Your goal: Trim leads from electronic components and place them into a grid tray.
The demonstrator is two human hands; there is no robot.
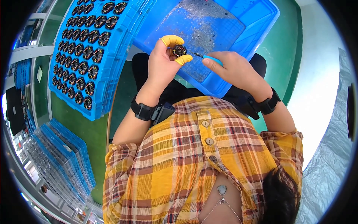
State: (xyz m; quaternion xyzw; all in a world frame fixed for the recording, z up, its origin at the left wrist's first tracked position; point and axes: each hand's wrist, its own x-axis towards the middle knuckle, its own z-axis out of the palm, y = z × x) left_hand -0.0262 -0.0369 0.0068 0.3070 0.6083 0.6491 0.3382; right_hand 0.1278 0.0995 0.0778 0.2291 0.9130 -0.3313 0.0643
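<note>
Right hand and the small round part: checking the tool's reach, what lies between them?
In the head view, only the thin dark tool tip spans from the right hand toward the round part.

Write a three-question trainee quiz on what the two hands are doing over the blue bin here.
1. True or false: the left hand holds the small round black part between fingers in yellow finger cots.
2. What is the blue-handled tool in the right hand aimed at? A) the black part B) the tray of black parts C) the wrist strap
3. Fill in: both hands work above the blue ___.

Key: 1 true; 2 A; 3 bin.
</note>
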